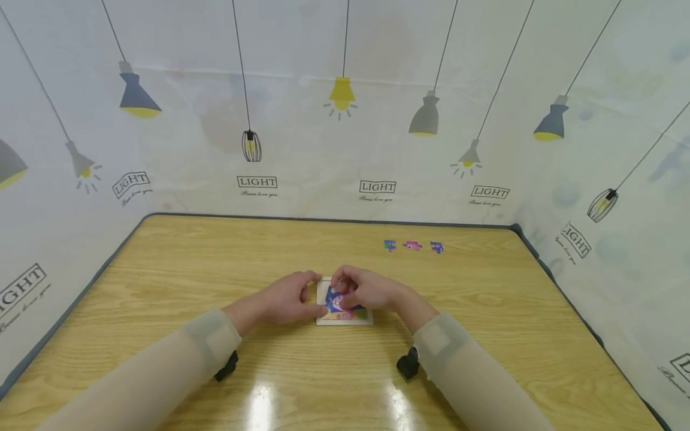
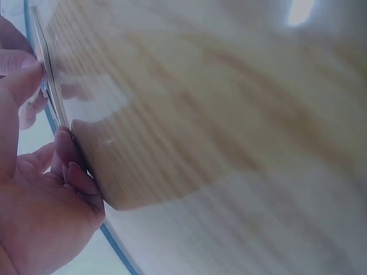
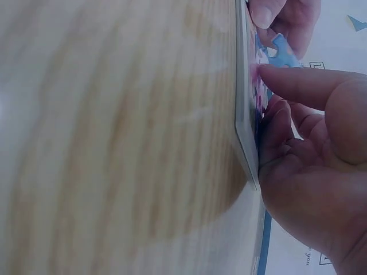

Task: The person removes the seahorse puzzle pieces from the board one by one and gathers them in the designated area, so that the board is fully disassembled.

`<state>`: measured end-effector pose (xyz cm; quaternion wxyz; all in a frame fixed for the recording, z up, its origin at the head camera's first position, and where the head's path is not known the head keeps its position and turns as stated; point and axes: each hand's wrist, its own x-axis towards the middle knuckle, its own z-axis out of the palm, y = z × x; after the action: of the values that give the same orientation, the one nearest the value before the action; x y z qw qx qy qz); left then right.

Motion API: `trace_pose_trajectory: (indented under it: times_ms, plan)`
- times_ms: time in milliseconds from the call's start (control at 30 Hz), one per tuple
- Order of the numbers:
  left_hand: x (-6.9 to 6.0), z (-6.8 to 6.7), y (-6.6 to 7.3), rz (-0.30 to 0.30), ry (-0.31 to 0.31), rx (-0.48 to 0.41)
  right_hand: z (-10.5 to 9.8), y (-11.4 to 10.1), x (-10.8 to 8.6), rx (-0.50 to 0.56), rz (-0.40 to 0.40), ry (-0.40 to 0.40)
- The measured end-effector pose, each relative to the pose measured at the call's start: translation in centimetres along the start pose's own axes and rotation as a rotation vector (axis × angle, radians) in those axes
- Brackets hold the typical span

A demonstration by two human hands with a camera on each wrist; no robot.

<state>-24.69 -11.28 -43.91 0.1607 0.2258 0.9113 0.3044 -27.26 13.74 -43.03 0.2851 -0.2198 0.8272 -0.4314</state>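
A small jigsaw puzzle board (image 1: 345,322) with a pale rim and a blue and pink picture lies flat on the table. My left hand (image 1: 286,298) holds the board by its left side, thumb near the lower left corner and fingertips at the upper left. Over the board's upper right is my right hand (image 1: 373,290), its fingers curled. A light blue puzzle piece (image 3: 282,52) stands tilted up from the board at that hand's fingertips, apparently pinched. The right thumb (image 3: 304,86) reaches down to the picture. Both hands cover part of the picture.
Three loose puzzle pieces lie in a row at the back right: a blue-green piece (image 1: 390,245), a pink piece (image 1: 412,245) and a blue-purple piece (image 1: 436,246). The wooden table (image 1: 215,251) ends at a wall sheet (image 1: 302,197) printed with lamps.
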Motion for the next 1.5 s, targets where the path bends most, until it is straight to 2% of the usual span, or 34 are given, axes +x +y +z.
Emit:
trace_pose_trajectory:
  times_ms: [367, 633, 1133, 1367, 1500]
  plan:
    - [0.0, 0.0, 0.1, -0.011, -0.001, -0.001, -0.3, 0.5, 0.2, 0.002, 0.018, 0.025]
    - [0.1, 0.1, 0.0, -0.014, -0.007, 0.007, -0.5, 1.0, 0.4, 0.054, 0.039, 0.043]
    - [0.2, 0.2, -0.3, -0.007, 0.0, 0.026, -0.9, 1.3, 0.4, 0.017, 0.029, 0.053]
    - [0.1, 0.1, -0.3, -0.004, -0.003, 0.037, -1.1, 1.8, 0.5, 0.161, 0.044, 0.102]
    - [0.1, 0.2, -0.3, -0.003, -0.006, 0.034, -1.4, 2.1, 0.5, 0.234, 0.027, 0.132]
